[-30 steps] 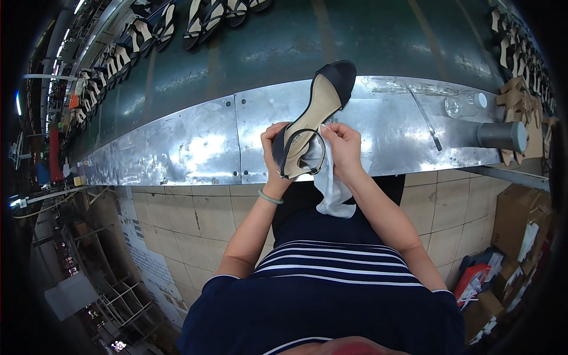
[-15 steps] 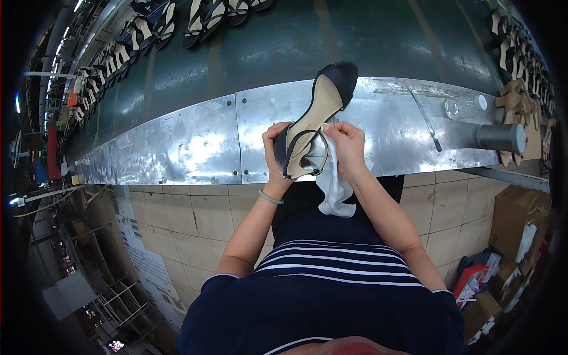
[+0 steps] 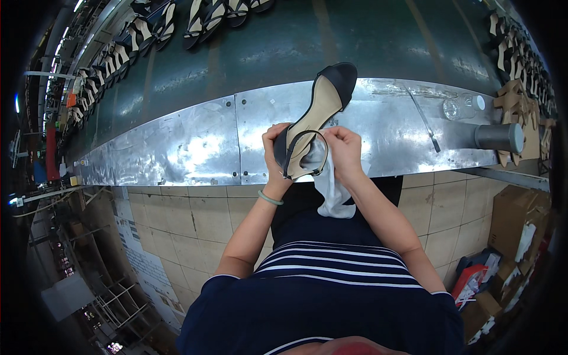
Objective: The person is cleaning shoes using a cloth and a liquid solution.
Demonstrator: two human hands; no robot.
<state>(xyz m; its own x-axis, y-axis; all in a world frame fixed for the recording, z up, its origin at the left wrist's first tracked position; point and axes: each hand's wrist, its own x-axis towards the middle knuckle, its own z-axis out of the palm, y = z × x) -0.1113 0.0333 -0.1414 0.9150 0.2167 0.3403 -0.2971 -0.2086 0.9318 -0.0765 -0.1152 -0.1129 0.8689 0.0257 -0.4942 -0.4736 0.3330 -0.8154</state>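
Black at the toe and tan along the insole, the sandal (image 3: 316, 115) is lying toe-away across the metal ledge (image 3: 195, 139), with its heel end at the near edge between our hands. We are gripping the heel with our left hand (image 3: 277, 160), fingers wrapped shut around the back of it. Our right hand (image 3: 343, 151) is pinching a white cloth (image 3: 331, 189) closed between thumb and fingers, pressing it against the heel area where the thin ankle strap (image 3: 305, 155) loops over; the rest of the cloth is hanging down past the ledge toward our lap.

We are judging the wiping to be midway: the cloth is working only at the heel and strap, while the insole and the black toe band are lying bare of it, and we cannot tell whether those parts are already clean. The sandal is not yet on the green belt (image 3: 331, 41) beyond the ledge, where other sandals (image 3: 201, 15) are sitting in rows at the far edge.

To our right on the ledge we are seeing a thin metal rod (image 3: 423, 118), a clear bottle (image 3: 461, 107) lying on its side and a grey cylinder (image 3: 498, 137), all untouched and well apart from our hands.
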